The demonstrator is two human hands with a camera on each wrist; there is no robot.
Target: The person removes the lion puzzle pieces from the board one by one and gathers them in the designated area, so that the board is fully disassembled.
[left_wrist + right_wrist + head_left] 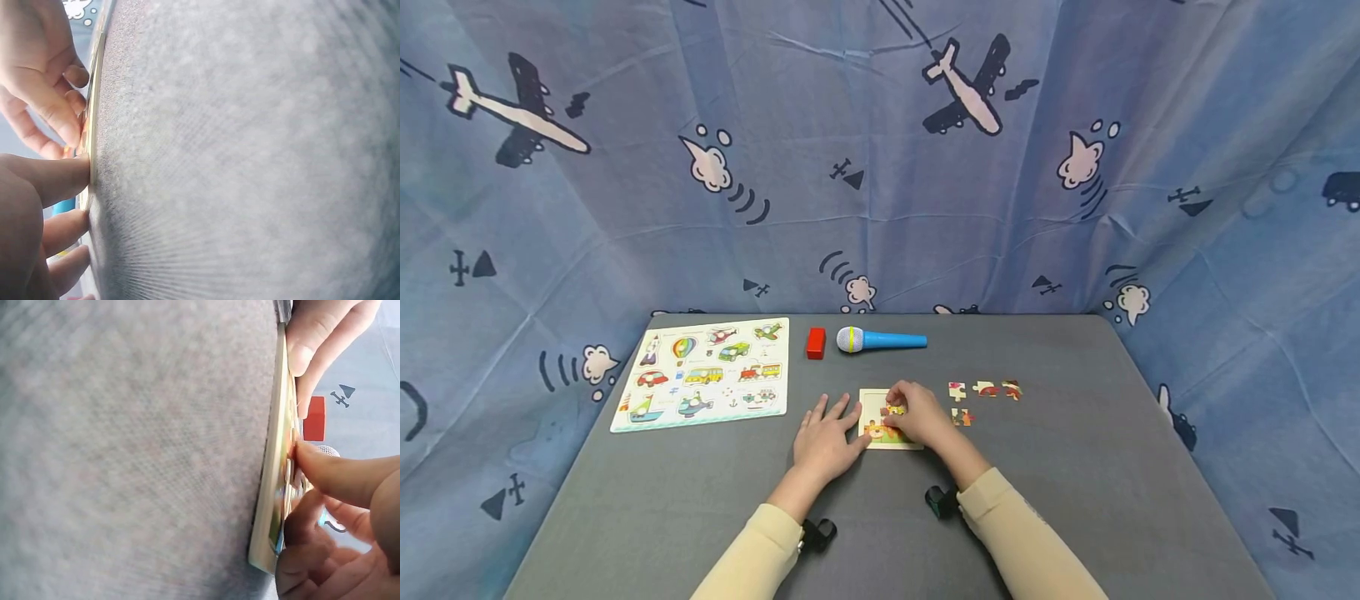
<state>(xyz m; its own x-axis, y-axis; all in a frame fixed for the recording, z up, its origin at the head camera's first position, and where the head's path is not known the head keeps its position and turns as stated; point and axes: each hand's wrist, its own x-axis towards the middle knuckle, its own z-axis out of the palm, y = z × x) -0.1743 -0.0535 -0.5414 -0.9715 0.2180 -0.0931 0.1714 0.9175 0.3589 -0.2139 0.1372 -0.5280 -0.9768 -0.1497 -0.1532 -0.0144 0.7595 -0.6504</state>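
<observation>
A small wooden puzzle board [895,447] with a pale rim lies on the grey table, partly filled with colourful pieces. My left hand [824,446] lies at its left side with fingers spread, and the thumb touches the lower left corner of the rim. Over the board, my right hand [921,414] pinches a puzzle piece [297,476] between thumb and fingers, low against the puzzle surface. Its fingers hide part of the board. Several loose puzzle pieces [987,388] lie just right of the board.
A large picture board [700,375] showing vehicles lies at the back left. Behind the puzzle are a red block [816,343] and a blue toy microphone [891,341]. A blue printed curtain [865,167] hangs along the table's far edge.
</observation>
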